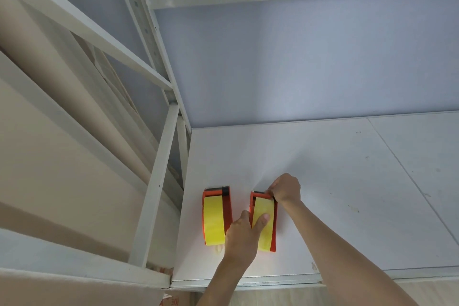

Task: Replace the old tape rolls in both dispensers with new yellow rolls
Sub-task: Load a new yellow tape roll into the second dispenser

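- Yellow tape fills both orange dispensers, which lie side by side on the white shelf board (347, 181), toward its left front corner; judged from this, the task is near its end.
- Left hand (244, 233), at 6 o'clock of the right dispenser (263, 221), presses its fingers down on the right yellow roll (263, 216), narrow, steadying it.
- Right hand (285, 189), at 1 o'clock of that dispenser, pinches closed at the far blade end, apparently on the tape's free end; what exactly it grips cannot be told.
- Risk: the tape end may slip back onto the roll or stick crooked if the pinch loosens; fingertips close to the cutter could be nicked.
- Risk: a hard pull may slide the dispenser on the smooth board.
- Left dispenser (217, 216) with the left yellow roll (213, 218), at 9 o'clock, lies untouched near the metal rack post (159, 181).
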